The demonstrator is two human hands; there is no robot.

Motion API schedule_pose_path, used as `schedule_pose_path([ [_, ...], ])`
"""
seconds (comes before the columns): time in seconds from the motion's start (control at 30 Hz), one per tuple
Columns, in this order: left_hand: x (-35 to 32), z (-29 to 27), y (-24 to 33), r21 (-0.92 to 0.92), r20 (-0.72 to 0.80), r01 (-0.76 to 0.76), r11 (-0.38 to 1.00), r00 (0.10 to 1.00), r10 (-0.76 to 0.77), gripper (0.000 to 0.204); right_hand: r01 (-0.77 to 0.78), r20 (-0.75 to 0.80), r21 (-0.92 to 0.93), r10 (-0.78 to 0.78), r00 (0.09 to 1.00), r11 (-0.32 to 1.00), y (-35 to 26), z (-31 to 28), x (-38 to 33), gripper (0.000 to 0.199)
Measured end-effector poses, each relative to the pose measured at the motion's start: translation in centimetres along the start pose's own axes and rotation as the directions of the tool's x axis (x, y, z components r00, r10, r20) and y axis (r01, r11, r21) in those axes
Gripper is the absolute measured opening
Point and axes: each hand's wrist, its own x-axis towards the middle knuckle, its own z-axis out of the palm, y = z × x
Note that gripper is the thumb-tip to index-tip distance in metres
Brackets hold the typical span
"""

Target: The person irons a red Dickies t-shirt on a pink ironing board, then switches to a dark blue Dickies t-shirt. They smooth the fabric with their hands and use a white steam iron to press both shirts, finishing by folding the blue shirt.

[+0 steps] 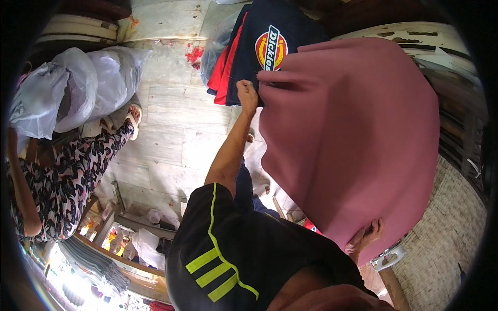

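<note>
A wide sheet of dusty-pink cloth (353, 135) spreads across the right side, its near end hanging toward my body. My right hand (366, 237) has its fingers curled on the near end of this cloth, gripping it. My left arm reaches forward, and my left hand (248, 96) is closed beside the cloth's far left corner. Whatever its fingers pinch is too small to make out. Just beyond that hand lies a stack of folded navy fabric (241, 62) with a round red-and-yellow printed emblem. Red fabric (220, 78) shows at the stack's left edge.
At left, another person in patterned trousers (72, 181) and a pale sandal (134, 122) is next to translucent plastic bags (93, 88). Red scraps (194, 55) lie on the pale tiled floor (171, 103). A light textured surface (441, 223) and a white object (389, 256) are at lower right.
</note>
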Motion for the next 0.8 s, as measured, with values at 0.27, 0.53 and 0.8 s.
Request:
schedule_pose_path([
  [0.27, -0.8, -7.0, 5.4, -0.042, 0.324, 0.242, 0.969, 0.921, -0.215, 0.040, 0.002, -0.010, -0.079, -0.003, 1.000, 0.997, -2.0, -0.9, 0.8, 0.048],
  [0.53, -16.0, -20.6, 24.8, -0.098, 0.344, 0.001, 0.995, 0.938, 0.032, 0.032, 0.072, -0.103, 0.625, -0.009, 0.995, 0.777, -6.8, -0.9, 0.9, 0.047],
  [0.8, -35.5, -20.0, 34.8, -0.089, 0.489, -0.379, 0.921, 0.789, 0.372, 0.036, 0.249, 0.018, 0.833, -0.474, 0.881, 0.495, -18.9, -1.7, -3.6, 0.086],
])
